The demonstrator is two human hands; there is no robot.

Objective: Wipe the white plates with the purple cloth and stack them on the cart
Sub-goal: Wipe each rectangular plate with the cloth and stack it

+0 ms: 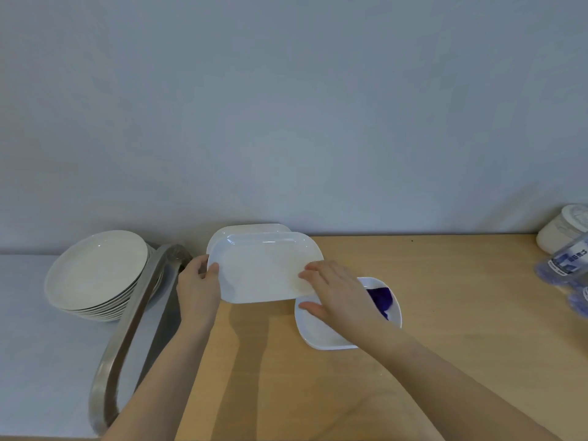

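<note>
A white rectangular plate (265, 268) is held tilted above the wooden table (445, 313), at its far left corner. Its left edge is gripped by the left hand (199, 289), thumb on the upper face and fingers curled beneath. The right hand (337, 294) is laid on the plate's right edge with fingers extended and nearly straight; whether anything is gripped by it cannot be told.

A second white plate (246, 230) is seen behind the held one, largely covered by it. A smaller white dish (318, 332) rests on the table under the right hand, and the purple cloth (380, 299) lies bunched inside it.

To the left, a stack of round plates (95, 275) is set on the cart (31, 345), beside its metal handle (133, 316). White containers (563, 227) and bottles (566, 265) are noted at the table's right edge.
</note>
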